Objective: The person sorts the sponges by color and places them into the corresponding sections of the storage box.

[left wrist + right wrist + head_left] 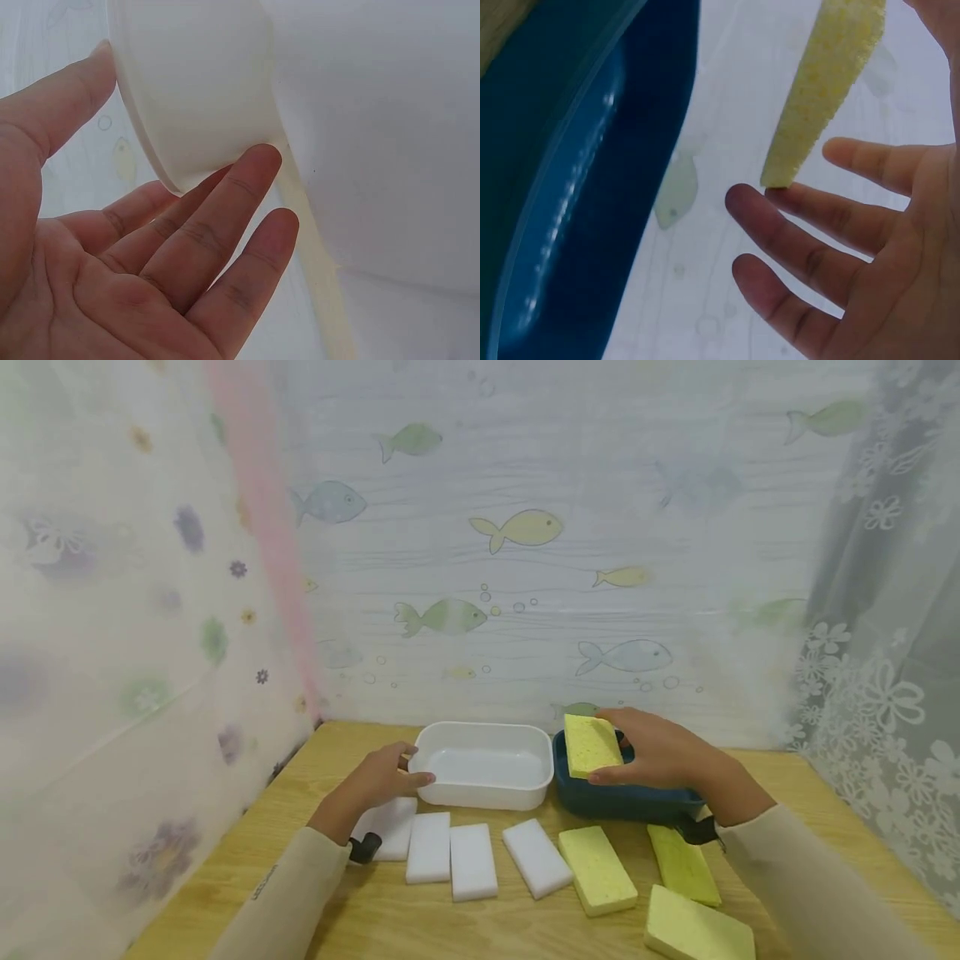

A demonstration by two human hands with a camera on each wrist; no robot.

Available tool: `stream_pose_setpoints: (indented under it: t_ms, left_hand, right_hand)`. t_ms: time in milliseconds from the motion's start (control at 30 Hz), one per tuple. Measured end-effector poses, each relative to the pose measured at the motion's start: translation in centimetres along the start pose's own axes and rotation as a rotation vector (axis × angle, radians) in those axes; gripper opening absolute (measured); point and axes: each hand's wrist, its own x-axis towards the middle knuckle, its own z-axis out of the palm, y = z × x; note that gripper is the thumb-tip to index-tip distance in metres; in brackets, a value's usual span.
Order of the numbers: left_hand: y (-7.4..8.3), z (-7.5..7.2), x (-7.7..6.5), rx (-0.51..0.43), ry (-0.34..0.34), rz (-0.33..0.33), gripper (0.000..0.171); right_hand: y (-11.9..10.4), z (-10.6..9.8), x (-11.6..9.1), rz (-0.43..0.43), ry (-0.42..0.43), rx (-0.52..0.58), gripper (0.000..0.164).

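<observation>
My right hand [663,747] pinches a yellow sponge [592,746] by its edges, thumb at the near end and fingers at the far end. The sponge is tilted over the dark blue tub [622,802]. From the right wrist, the sponge [821,94] appears edge-on, beside the blue tub's wall [656,150]. At the left end of a white tub [487,768], my left hand [382,777] rests with thumb and fingers spread along the rim. In the left wrist view, the relaxed fingers [210,225] lie by the white tub's outer wall [195,82].
White sponges [474,862] lie in a row in front of the white tub, some partly under my left wrist. Yellow sponges [597,870] lie in front of the blue tub. A fish-printed curtain [525,610] hangs behind the wooden table [360,927].
</observation>
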Motion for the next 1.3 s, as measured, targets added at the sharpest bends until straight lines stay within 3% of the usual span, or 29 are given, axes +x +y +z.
stream_pose_setpoints:
  t_ms: [200, 500, 933, 1300]
  left_hand:
    - [0.1, -0.1, 0.0, -0.002, -0.009, -0.001, 0.084]
    - [0.2, 0.0, -0.2, -0.001, -0.022, -0.018, 0.085]
    - [0.3, -0.2, 0.0, 0.001, -0.012, -0.015, 0.082]
    - [0.2, -0.1, 0.2, 0.003, -0.004, -0.032, 0.083]
  right_hand:
    - [-1.9, 1.3, 2.6, -0.03, 0.01, -0.044, 0.096]
    - [-3.9, 2.9, 5.9, 0.005, -0.042, -0.095, 0.1]
    - [-5.6, 4.5, 10.1, -0.011, -0.084, -0.186, 0.103]
    - [-6.0, 7.3, 12.4, 0.001, -0.124, -0.241, 0.107]
